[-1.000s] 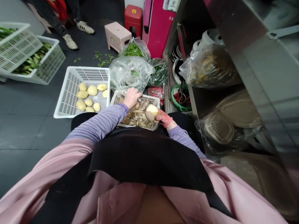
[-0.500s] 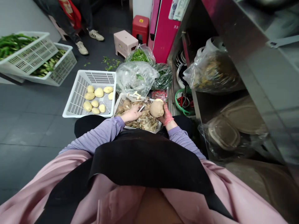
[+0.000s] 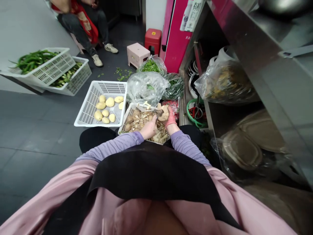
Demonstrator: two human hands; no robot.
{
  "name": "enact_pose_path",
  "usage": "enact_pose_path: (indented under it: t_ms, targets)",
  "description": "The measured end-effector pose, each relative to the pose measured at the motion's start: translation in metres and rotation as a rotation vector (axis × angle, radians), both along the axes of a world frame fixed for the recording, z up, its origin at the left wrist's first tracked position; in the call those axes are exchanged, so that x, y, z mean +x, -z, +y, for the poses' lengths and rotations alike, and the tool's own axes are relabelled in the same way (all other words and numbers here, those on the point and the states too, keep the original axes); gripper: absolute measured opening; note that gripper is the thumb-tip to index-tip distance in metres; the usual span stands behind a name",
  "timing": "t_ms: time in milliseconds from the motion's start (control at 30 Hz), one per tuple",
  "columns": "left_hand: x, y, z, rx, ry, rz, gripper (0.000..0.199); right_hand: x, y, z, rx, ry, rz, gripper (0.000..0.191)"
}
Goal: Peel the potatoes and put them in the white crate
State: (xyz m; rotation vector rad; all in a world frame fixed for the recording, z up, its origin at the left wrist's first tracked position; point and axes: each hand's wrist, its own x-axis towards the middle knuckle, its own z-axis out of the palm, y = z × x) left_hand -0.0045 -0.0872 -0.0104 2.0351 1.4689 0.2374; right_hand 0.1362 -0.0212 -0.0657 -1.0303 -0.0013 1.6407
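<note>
My left hand (image 3: 149,128) is bare and closed around a peeler (image 3: 159,113), whose head rests against a large potato (image 3: 164,114). The potato is partly peeled, with pale flesh beside brown skin. My gloved right hand (image 3: 171,118) grips it from the right side. Both hands are over a white basket (image 3: 123,121) of peelings (image 3: 158,134) and several unpeeled potatoes (image 3: 129,119). To the left, a larger white basket (image 3: 84,109) holds several peeled yellow potatoes (image 3: 110,102).
Plastic bags of greens (image 3: 148,86) lie beyond the baskets. Crates of green vegetables (image 3: 39,60) stand far left, near a seated person's legs (image 3: 84,31). Pink (image 3: 137,54) and red stools (image 3: 153,39) stand behind. A metal shelf (image 3: 212,124) with bagged containers runs along the right.
My left hand has moved right, bringing the peeler onto the potato. The potato has turned in my right hand. The whole view has shifted slightly, so the surroundings sit lower and farther right.
</note>
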Motion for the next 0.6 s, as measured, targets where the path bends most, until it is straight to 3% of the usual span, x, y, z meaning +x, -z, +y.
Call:
enact_pose_path:
  t_ms: [200,300,367,467,533,600]
  targets:
    - [0.003,0.011,-0.023,-0.116,-0.039,0.004,0.073,-0.014,0.001,0.005,-0.106,0.194,-0.152,0.031]
    - [0.006,0.009,-0.024,-0.15,-0.055,-0.003,0.066,-0.01,0.002,0.015,-0.162,0.239,-0.209,0.039]
    - [0.002,0.001,-0.004,-0.086,-0.118,-0.046,0.062,-0.006,0.0,0.02,-0.153,0.214,-0.161,0.045]
    - [-0.007,-0.021,0.049,-0.04,-0.214,-0.093,0.057,-0.002,-0.003,0.022,-0.082,0.123,-0.031,0.044]
    - [-0.01,-0.032,0.079,-0.098,-0.2,-0.126,0.052,0.0,-0.003,0.022,-0.041,0.062,0.018,0.04]
    - [-0.008,-0.034,0.087,-0.096,-0.149,-0.164,0.048,0.003,-0.002,0.024,0.011,0.005,0.02,0.04]
